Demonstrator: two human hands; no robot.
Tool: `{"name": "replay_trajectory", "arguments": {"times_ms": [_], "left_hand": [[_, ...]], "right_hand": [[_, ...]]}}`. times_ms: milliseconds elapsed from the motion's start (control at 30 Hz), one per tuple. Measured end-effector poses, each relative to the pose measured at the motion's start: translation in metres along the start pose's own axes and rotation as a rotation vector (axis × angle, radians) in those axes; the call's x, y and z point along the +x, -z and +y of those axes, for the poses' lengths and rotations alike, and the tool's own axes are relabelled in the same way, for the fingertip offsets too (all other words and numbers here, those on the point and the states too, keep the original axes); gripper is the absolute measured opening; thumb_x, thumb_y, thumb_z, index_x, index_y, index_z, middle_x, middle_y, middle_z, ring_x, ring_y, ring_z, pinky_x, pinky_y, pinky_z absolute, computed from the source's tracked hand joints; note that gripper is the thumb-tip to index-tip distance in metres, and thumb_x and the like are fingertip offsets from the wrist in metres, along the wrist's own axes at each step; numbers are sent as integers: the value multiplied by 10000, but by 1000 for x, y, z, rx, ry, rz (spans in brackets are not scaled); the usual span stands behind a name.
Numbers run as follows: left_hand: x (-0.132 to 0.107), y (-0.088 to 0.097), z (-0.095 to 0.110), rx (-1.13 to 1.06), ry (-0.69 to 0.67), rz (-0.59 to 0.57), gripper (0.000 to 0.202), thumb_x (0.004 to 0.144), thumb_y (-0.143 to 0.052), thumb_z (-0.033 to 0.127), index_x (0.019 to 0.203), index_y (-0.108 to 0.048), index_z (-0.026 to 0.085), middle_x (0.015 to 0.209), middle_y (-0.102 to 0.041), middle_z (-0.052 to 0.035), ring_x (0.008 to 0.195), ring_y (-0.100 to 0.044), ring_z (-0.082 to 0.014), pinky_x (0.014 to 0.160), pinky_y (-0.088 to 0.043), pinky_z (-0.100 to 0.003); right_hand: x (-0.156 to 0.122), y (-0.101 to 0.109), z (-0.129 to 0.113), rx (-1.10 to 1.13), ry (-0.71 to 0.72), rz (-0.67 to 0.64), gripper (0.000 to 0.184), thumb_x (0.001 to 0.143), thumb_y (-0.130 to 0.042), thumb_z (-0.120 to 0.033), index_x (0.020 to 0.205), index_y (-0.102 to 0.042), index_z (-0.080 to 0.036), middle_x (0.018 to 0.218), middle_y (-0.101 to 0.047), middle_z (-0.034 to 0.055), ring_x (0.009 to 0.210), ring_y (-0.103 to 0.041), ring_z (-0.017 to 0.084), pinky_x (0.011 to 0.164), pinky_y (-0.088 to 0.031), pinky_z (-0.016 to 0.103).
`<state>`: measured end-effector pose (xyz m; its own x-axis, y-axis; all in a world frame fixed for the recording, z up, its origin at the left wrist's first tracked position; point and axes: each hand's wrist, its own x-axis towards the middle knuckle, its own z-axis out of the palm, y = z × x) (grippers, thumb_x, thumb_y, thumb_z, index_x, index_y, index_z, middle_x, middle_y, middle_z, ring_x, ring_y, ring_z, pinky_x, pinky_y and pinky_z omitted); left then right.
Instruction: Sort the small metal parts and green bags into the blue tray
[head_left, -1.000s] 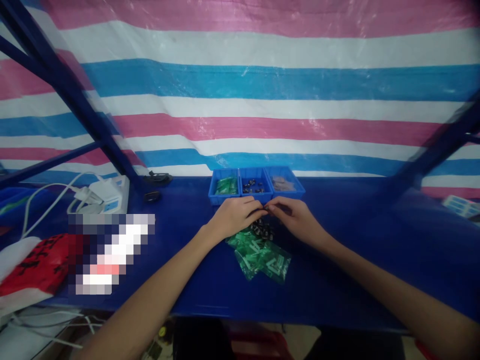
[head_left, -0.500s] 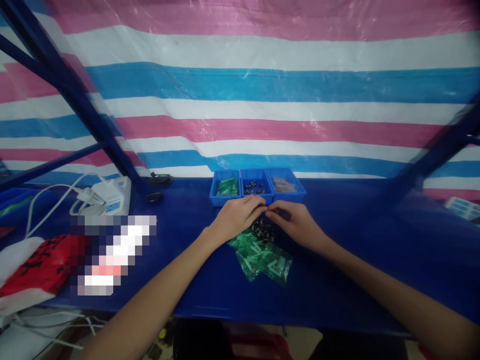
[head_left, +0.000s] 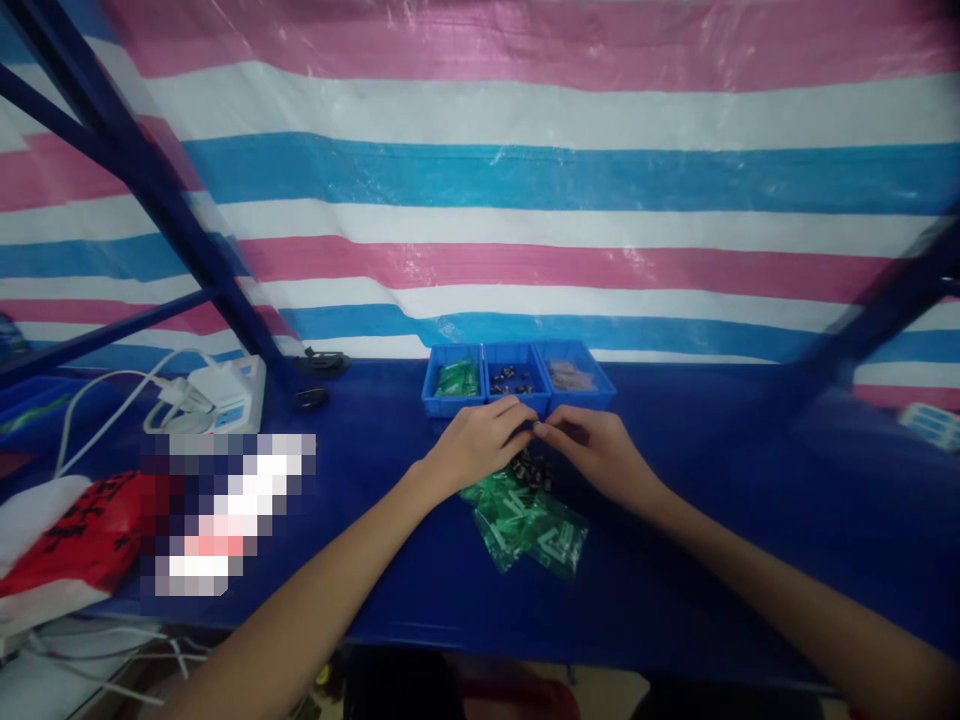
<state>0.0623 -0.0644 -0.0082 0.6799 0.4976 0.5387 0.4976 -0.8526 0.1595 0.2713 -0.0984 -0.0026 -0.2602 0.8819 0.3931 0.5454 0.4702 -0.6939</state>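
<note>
My left hand (head_left: pixel 480 438) and my right hand (head_left: pixel 592 450) meet fingertip to fingertip over the blue table (head_left: pixel 712 520), both pinched on something too small to make out. Just below the fingers lies a small heap of dark parts (head_left: pixel 534 470). In front of that lies a pile of green plastic bags (head_left: pixel 529 522). Behind the hands stand three joined blue trays: the left tray (head_left: pixel 452 378) holds green bags, the middle tray (head_left: pixel 512 378) dark parts, the right tray (head_left: pixel 574 376) brownish pieces.
A white power strip (head_left: pixel 221 395) with white cables sits at the left rear. A red and white bag (head_left: pixel 71 545) lies at the left front edge. Blue frame bars (head_left: pixel 150 190) slant at the left; a striped tarp (head_left: pixel 525 180) hangs behind.
Both hands keep their pinch together at the same spot over the dark parts. The view has shifted slightly; nothing else has moved.
</note>
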Motion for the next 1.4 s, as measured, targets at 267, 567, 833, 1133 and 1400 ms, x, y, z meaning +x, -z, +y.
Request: {"name": "replay_trajectory", "arguments": {"times_ms": [267, 567, 833, 1133, 1400], "left_hand": [[1, 0, 4, -16, 26, -46, 240, 1057, -432, 336, 1068, -602, 166, 967, -636, -37, 825, -646, -158, 709, -511, -274], [3, 0, 2, -87, 68, -24, 253, 1063, -413, 323, 992, -598, 167, 925, -654, -36, 821, -650, -167, 732, -517, -291], [2, 3, -1, -15, 110, 47, 230, 1069, -383, 308, 1092, -573, 181, 1031, -686, -44, 873, -676, -174, 747, -525, -292], [-1, 8, -12, 109, 116, 58, 300, 1062, -385, 362, 1045, -610, 164, 965, -698, -53, 819, -688, -180, 691, -516, -281], [-4, 5, -17, 168, 82, 16, 276, 1052, -398, 332, 1034, -619, 170, 874, -691, -37, 768, -678, -173, 624, -479, -266]], "right_hand": [[0, -1, 3, 110, 11, 66, 146, 934, -623, -359, 947, -649, -215, 836, -701, 13, 769, -661, 173, 658, -489, 280], [3, -1, 7, 208, -3, -38, 156, 920, -622, -348, 976, -673, -212, 919, -736, 47, 848, -704, 205, 734, -565, 333], [4, -1, 7, -109, 132, 86, 94, 938, -602, -277, 982, -654, -212, 927, -688, 58, 793, -643, 204, 660, -506, 327], [68, -7, 21, -462, 331, 211, 164, 950, -527, -200, 998, -683, -195, 1084, -655, 137, 1076, -559, 311, 951, -471, 491], [26, -8, 3, -360, 410, 55, 192, 991, -457, -185, 1040, -642, -200, 994, -668, 107, 966, -615, 246, 884, -511, 404]]}}
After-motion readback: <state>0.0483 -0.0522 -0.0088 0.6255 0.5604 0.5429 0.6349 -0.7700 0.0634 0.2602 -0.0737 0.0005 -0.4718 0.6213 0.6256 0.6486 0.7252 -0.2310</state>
